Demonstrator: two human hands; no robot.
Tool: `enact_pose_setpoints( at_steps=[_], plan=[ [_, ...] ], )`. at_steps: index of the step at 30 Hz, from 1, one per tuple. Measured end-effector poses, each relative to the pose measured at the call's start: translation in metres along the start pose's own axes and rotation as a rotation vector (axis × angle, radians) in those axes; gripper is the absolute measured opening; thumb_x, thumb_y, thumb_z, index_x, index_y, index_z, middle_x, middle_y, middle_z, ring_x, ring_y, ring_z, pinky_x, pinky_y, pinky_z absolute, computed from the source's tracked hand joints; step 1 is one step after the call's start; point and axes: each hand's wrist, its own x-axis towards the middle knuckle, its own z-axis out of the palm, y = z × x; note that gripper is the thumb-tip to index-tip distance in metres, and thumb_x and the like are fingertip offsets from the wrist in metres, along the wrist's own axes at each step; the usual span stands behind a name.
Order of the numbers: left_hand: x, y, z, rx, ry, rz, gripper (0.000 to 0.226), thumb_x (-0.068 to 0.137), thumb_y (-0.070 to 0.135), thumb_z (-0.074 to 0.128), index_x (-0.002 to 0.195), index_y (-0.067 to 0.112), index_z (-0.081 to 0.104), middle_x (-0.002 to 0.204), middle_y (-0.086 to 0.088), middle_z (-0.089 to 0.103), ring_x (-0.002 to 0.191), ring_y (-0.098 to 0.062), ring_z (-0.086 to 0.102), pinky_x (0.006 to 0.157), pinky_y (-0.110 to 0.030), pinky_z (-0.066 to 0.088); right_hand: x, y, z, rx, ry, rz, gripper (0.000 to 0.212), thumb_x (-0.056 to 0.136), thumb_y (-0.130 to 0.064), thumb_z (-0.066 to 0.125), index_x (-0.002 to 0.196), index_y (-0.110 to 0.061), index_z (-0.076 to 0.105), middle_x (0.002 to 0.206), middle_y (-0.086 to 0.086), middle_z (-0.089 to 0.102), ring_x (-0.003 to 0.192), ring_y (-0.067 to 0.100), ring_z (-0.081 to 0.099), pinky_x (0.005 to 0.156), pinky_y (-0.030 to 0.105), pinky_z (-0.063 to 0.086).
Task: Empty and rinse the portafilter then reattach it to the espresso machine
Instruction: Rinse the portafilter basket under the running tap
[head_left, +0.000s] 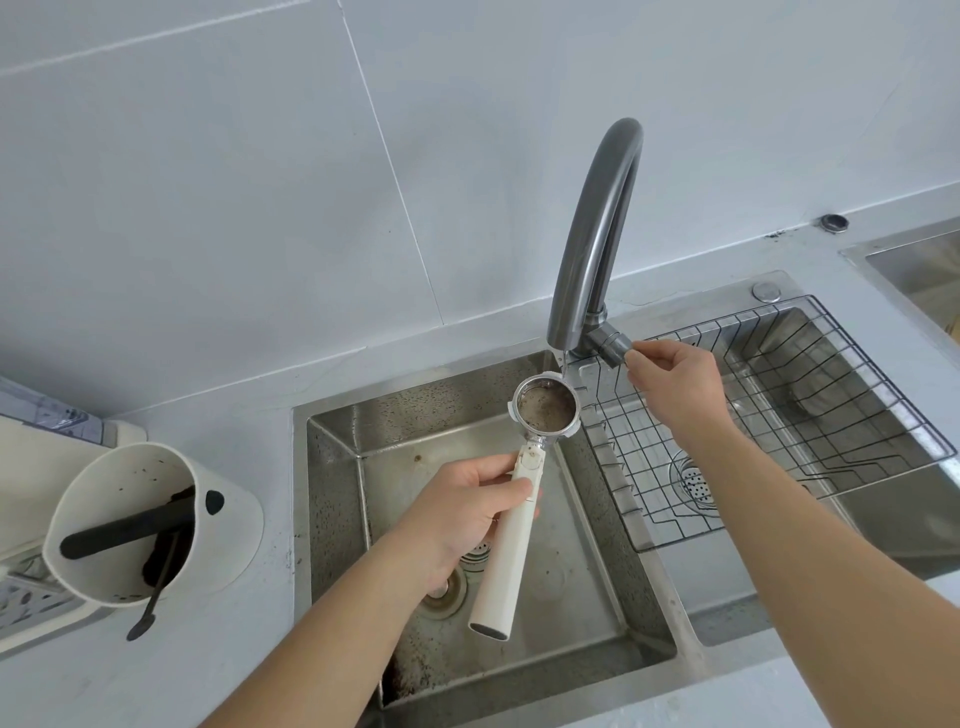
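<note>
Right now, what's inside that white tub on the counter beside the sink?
The white tub holds a black bar lying across its mouth, dark coffee grounds below it, and a thin black spoon poking out. The tub's wall and the bar hide the bottom.

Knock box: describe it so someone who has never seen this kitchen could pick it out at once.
Start at the steel sink in the middle of the counter and look left. On the grey counter beside it stands the knock box, a white round open-topped tub. A black bar crosses its inside, with dark coffee grounds below; nothing else there looks like it.
</note>
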Motion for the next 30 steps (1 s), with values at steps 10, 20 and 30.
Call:
enact_pose_setpoints(
  at_steps=[10,20,30],
  plan=[
    [0.009,0.008,0.001,-0.017,0.025,0.048,0.025,0.090,0.004,0.060,0.106,0.020,0.073,0.092,-0.007,0.072,0.083,-0.018,0.068,0.080,-0.036,0.055,0.001,0.001,0.000,0.003,-0.001,0.010,0.025,0.091,-0.026,0.069,0.114,-0.017,0.073,0.091,-0.003,0.075,0.086,0.021,0.072,0.064,0.032,0.055],
    [0.013,0.007,0.001,-0.017,0.038,0.049,0.029,0.090,0.005,0.061,0.112,0.020,0.072,0.094,-0.006,0.074,0.085,-0.018,0.068,0.083,-0.037,0.054,0.002,0.002,0.000,0.013,-0.005,0.015,0.023,0.091,-0.025,0.069,0.113,-0.018,0.073,0.092,-0.003,0.075,0.092,0.024,0.074,0.069,0.036,0.057],
    [0.014,0.006,0.010,-0.094,0.029,0.013,0.024,0.092,0.005,0.058,0.098,0.021,0.075,0.092,-0.009,0.071,0.084,-0.022,0.068,0.089,-0.046,0.053,0.002,0.003,0.000,0.035,-0.007,0.033,0.024,0.090,-0.025,0.070,0.112,-0.018,0.074,0.091,-0.003,0.076,0.093,0.027,0.074,0.063,0.033,0.055]
  ],
)
